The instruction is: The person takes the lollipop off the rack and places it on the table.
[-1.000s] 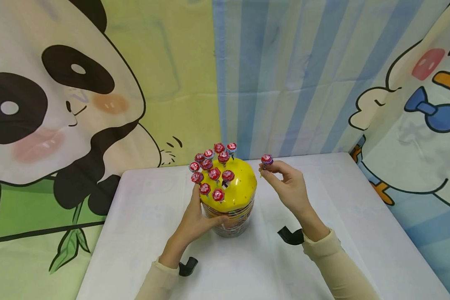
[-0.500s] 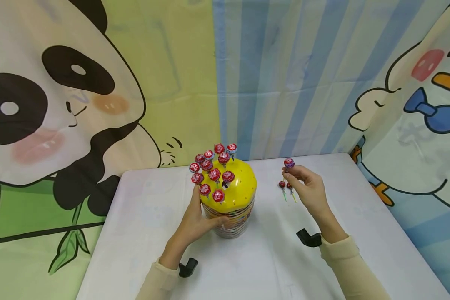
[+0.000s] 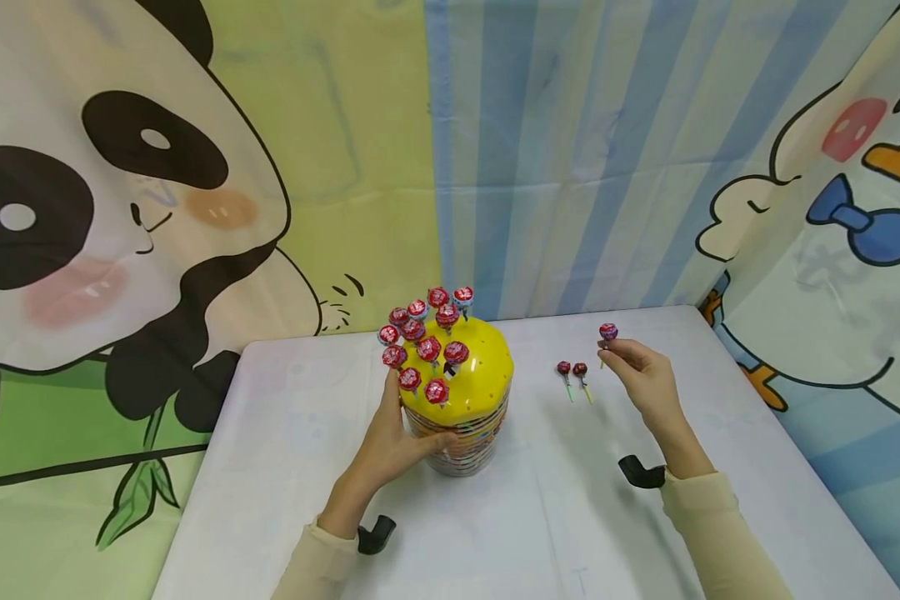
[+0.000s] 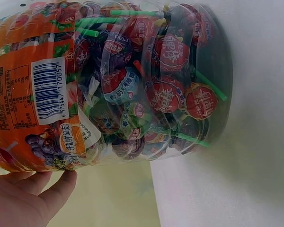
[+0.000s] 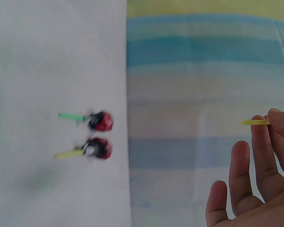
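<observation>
A clear ribbed candy jar [image 4: 170,85] with a yellow lid [image 3: 487,367] stands on the table, full of wrapped lollipops. Several red-wrapped lollipops [image 3: 429,348] stick up out of the lid, mostly over its left half. My left hand [image 3: 390,442] grips the jar's side, thumb across the front and fingers round the left. To the right, my right hand [image 3: 648,387] pinches one lollipop [image 3: 608,332] by its yellow stick, head up, above the table. Two lollipops, one on a green stick [image 5: 72,116] and one on a yellow stick [image 5: 68,153], lie side by side between jar and right hand.
The white table [image 3: 270,467] ends at the back against a striped cloth backdrop [image 3: 555,167] with cartoon animals. A black curved piece [image 3: 377,534] sits at the left wrist, and a similar black piece [image 3: 641,472] at the right wrist.
My right hand has moved right, away from the jar, carrying the lollipop. The two lollipops on the table, hidden behind the hand before, now show fully. My left hand keeps its grip on the jar.
</observation>
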A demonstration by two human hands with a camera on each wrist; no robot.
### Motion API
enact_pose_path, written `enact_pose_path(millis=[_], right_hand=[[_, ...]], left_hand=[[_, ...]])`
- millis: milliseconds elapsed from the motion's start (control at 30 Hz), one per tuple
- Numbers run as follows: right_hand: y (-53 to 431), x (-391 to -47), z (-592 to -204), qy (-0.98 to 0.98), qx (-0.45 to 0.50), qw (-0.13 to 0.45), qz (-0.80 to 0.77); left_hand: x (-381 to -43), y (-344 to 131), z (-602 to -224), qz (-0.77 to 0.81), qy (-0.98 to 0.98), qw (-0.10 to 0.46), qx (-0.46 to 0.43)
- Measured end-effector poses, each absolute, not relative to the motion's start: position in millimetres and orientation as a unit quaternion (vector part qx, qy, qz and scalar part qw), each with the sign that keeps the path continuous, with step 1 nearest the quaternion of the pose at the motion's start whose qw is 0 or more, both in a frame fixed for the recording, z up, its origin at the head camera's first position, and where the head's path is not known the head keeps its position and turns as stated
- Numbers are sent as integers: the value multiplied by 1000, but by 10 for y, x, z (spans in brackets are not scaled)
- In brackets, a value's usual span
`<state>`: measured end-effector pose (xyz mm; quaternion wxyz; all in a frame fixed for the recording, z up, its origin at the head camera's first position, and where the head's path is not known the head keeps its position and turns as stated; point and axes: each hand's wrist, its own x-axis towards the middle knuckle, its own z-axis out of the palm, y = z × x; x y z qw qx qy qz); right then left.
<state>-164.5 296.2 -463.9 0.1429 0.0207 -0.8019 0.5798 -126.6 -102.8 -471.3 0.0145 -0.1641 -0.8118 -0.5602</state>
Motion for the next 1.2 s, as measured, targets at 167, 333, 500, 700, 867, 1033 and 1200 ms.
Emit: enact_pose_path(millis=[167,333,500,700,867,1033,1200], right_hand=[[3154,-1710,-4801,-827,-34,95,553],[3295,-1745,-4948,-855,-76,32,512],[3381,-1844,-5108,-875,-86,-18,476],[3440,-1985,-5254,-881,-118,-72,452],[3421,-2045,-5344,-893,-115,-82,428],[3370,-2069,-5403,-912,-103,-71,390],[3337,-2077,-5420,-921,-93,-68,372]], left_hand=[[-1265,-1034,-4702,-558,-813,11,-164],[-1269,-1032,-4699,-558,-813,10,-165],[-1266,-1042,-4712,-558,-814,12,-161],[-1276,-1039,-4710,-557,-815,14,-162],[-1275,-1032,-4706,-559,-813,11,-162],[-1276,-1029,-4713,-559,-813,12,-161],[-1270,-1019,-4719,-557,-815,17,-155]])
